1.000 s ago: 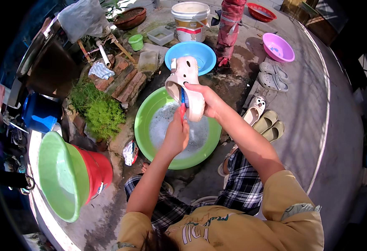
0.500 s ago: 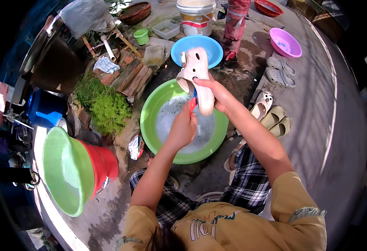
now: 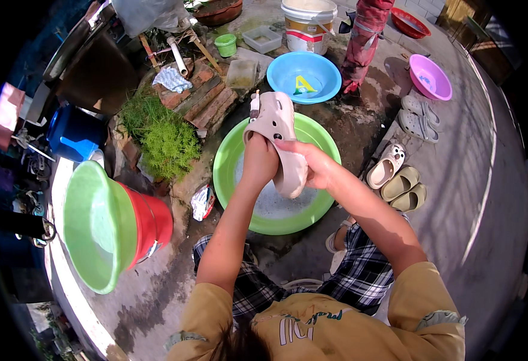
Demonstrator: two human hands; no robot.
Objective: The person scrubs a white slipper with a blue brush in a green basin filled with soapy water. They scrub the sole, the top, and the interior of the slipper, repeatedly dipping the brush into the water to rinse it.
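A pale pink clog [image 3: 277, 114] with round holes hangs tilted over a large green basin [image 3: 329, 138] of sudsy water [image 3: 270, 207]. My right hand [image 3: 317, 161] grips the clog by its side, thumb on the upper by the opening. My left hand [image 3: 260, 157] reaches into the foot opening, its fingers closed and mostly hidden inside. The red and blue brush it held half a second ago is out of sight within the shoe.
Beyond stands a blue basin [image 3: 285, 78] with a yellow piece inside. Several clogs [image 3: 401, 183] line the right, near a pink basin [image 3: 430, 90]. At left, a green tub [image 3: 74, 240] leans on a red bucket [image 3: 155, 222]. A small packet [image 3: 201, 203] lies beside the basin.
My left hand has pushed up into the clog, and the brush has gone from sight. The clog has tilted, its sole less visible. The whole view has shifted a little.
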